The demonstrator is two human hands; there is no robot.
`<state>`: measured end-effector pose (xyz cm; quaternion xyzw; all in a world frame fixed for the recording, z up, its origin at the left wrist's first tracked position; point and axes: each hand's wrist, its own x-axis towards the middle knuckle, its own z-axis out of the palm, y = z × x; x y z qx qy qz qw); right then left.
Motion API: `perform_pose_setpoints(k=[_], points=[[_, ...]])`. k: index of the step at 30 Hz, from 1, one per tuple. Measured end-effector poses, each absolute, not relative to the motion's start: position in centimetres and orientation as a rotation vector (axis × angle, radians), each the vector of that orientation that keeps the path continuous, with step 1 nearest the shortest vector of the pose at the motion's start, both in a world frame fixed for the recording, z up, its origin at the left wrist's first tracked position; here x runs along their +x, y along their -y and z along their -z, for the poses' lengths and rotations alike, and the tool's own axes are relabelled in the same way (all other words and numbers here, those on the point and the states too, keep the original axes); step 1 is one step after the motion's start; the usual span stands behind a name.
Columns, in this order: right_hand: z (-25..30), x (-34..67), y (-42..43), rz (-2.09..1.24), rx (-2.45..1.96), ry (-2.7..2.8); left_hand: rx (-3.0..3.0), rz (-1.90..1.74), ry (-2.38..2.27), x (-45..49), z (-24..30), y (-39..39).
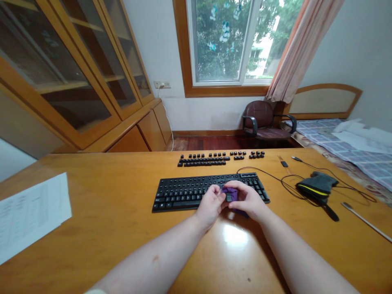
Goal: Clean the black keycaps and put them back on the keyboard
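Note:
Over the front of a black keyboard [180, 191], my two hands meet. A purple cloth [234, 192] is gripped in my right hand [246, 200], its fingers curled round it. A dark keycap [228, 197] shows against the cloth. The closed fingers of my left hand [210, 207] pinch at the keycap's left side, though the fingertips are partly hidden. The upper rows of the keyboard look stripped of caps, while the lower rows carry theirs. Behind it, loose black keycaps [204, 163] stand in rows on the desk.
Right of the keyboard lie its cable [283, 183], a grey and black brush-like tool [317, 188], a small wire puller [284, 164] and a thin white stick [364, 220]. Printed papers [33, 212] rest on the wooden desk [116, 228] at left. A chair [260, 118] stands beyond.

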<state>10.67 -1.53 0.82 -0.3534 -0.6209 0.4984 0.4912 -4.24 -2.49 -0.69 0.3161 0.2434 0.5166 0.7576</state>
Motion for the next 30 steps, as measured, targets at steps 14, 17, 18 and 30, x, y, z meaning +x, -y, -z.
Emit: perform_pose_setpoints(k=[14, 17, 18, 30], points=[[-0.2, 10.7, 1.7, -1.408, -0.780, 1.393, 0.696, -1.130, -0.518, -4.2, 0.6, 2.6], [-0.5, 10.8, 1.7, -1.350, -0.799, 1.450, 0.693, -1.135, -0.535, -4.3, 0.6, 2.6], [-0.7, 10.8, 1.7, -1.308, -0.823, 1.491, 0.698, -1.131, -0.536, -4.2, 0.7, 2.6], [-0.7, 10.7, 1.6, -0.907, -0.850, 1.697, 0.723, -1.104, -0.532, -4.2, 0.9, 2.7]])
